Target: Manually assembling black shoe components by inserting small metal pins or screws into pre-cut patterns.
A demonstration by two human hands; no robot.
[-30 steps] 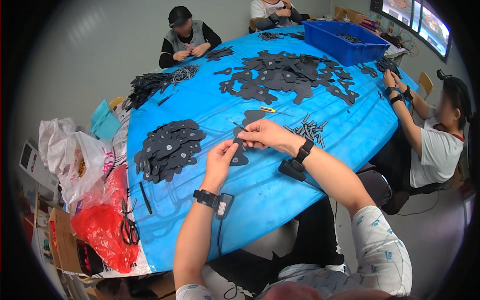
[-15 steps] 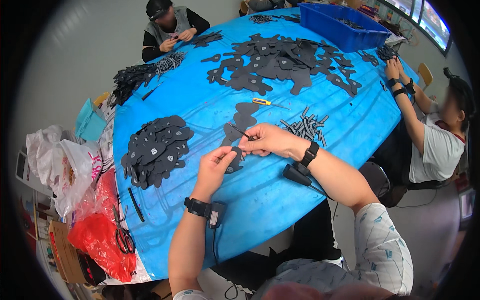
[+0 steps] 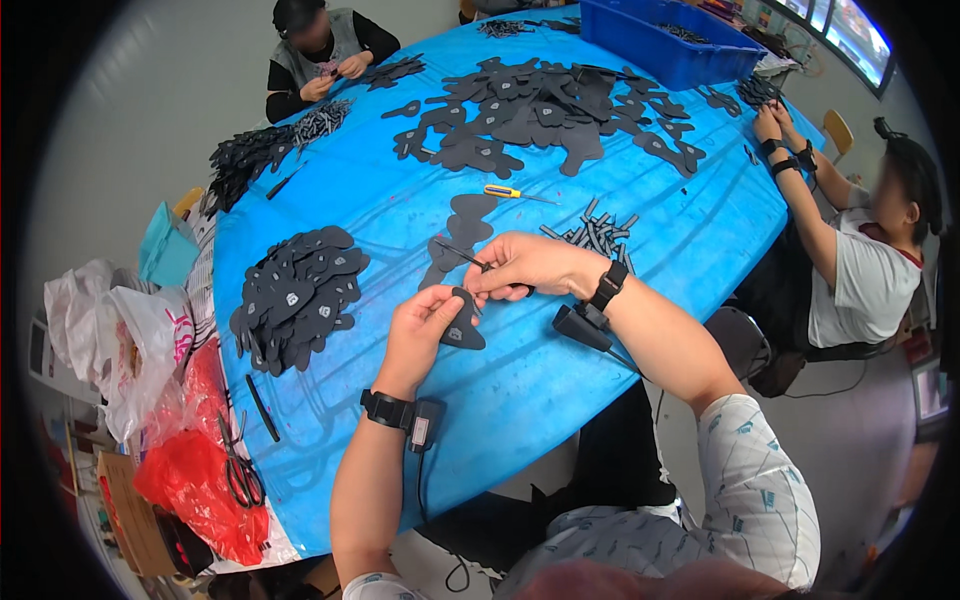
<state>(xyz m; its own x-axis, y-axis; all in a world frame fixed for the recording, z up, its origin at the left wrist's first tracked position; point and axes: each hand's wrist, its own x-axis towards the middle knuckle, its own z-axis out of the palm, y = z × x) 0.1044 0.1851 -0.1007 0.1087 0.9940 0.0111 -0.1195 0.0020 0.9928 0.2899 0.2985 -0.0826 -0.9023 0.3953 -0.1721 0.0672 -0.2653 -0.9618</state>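
Observation:
My left hand (image 3: 420, 325) pinches a flat dark grey cutout piece (image 3: 463, 332) with a small pale mark, holding it by its upper edge. Close against it, my right hand (image 3: 535, 265) is closed on a thin dark pointed tool (image 3: 458, 252), whose tip sticks out to the upper left; its exact kind is too small to tell. Whatever lies between the two sets of fingertips is hidden. Just beyond my hands, several overlapping grey cutouts (image 3: 468, 222) lie on the blue table cover. A yellow-handled screwdriver (image 3: 502, 191) rests behind them. Small grey strips (image 3: 597, 232) are heaped beyond my right wrist.
A pile of marked cutouts (image 3: 300, 295) is at left, a larger spread (image 3: 545, 110) farther back. A blue bin (image 3: 670, 55) stands at the far right. Scissors (image 3: 240, 475) and a black stick (image 3: 262, 408) lie at the left edge. Two people work across and right.
The whole view has shifted slightly. The cutout in my left hand has turned, so more of its marked face shows. Both hands stay together and keep their holds.

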